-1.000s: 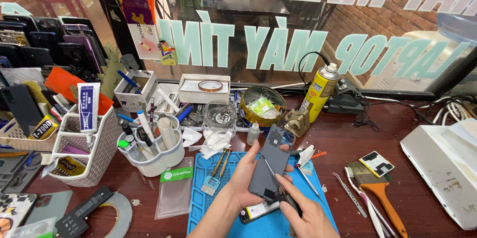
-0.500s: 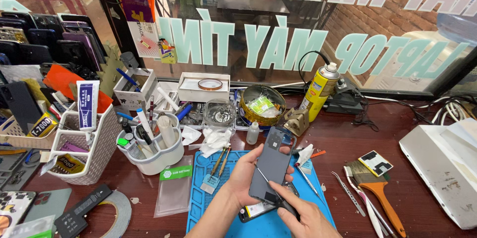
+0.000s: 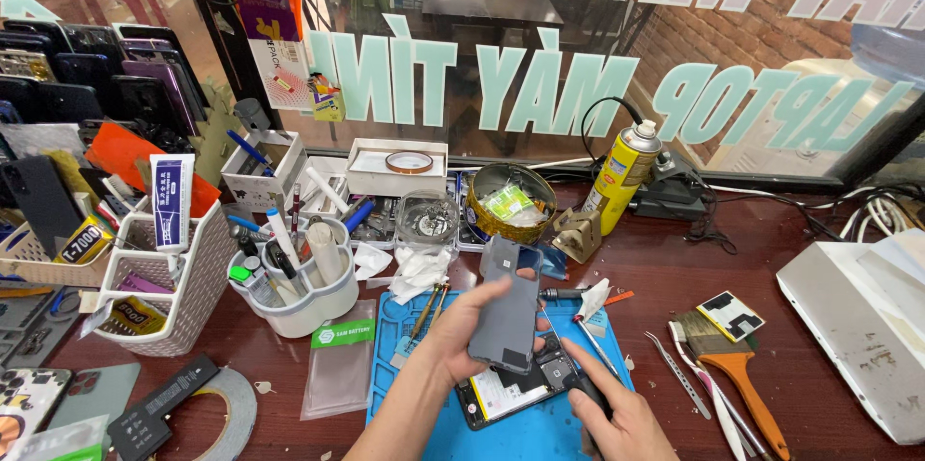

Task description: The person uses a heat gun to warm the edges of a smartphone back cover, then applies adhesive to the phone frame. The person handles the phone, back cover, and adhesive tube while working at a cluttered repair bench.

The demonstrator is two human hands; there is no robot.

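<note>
My left hand (image 3: 469,329) grips a dark grey phone back panel (image 3: 507,305), tilted up over a blue work mat (image 3: 525,432). Under the panel lies the opened phone body (image 3: 511,385) with its insides showing. My right hand (image 3: 617,413) rests at the phone's lower right edge and holds a thin black tool (image 3: 590,386) against it. Both forearms come in from the bottom of the view.
Tweezers (image 3: 678,372), a paint brush (image 3: 734,367) and screwdrivers (image 3: 424,312) lie around the mat. A white tool cup (image 3: 303,297), a basket (image 3: 183,302), a yellow spray can (image 3: 621,172), a round tin (image 3: 509,203) and a grey laptop (image 3: 862,326) crowd the wooden table.
My left hand has lifted the back panel slightly higher and further off the phone body. My right hand stays at the phone's lower right edge.
</note>
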